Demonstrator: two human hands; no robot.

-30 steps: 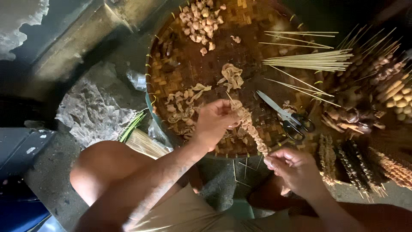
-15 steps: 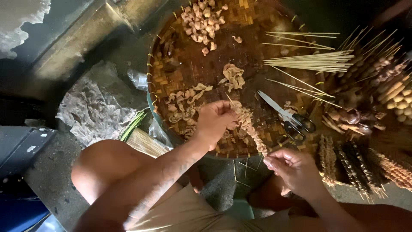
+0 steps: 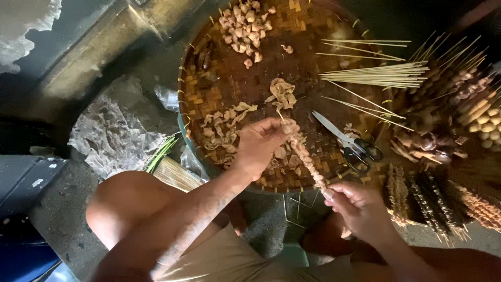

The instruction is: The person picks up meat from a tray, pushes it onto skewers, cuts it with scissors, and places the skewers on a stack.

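Bamboo skewer [image 3: 305, 156], lumpy with meat, spans both hands.

Round brown woven bamboo tray [image 3: 219, 94], pale meat chunks [image 3: 244, 18] at 12 o'clock, bare bamboo skewers [image 3: 376, 75] at 2 o'clock, black-handled steel scissors [image 3: 348, 142] at 4 o'clock, curled pale meat strips [image 3: 224, 122] at 8 o'clock.
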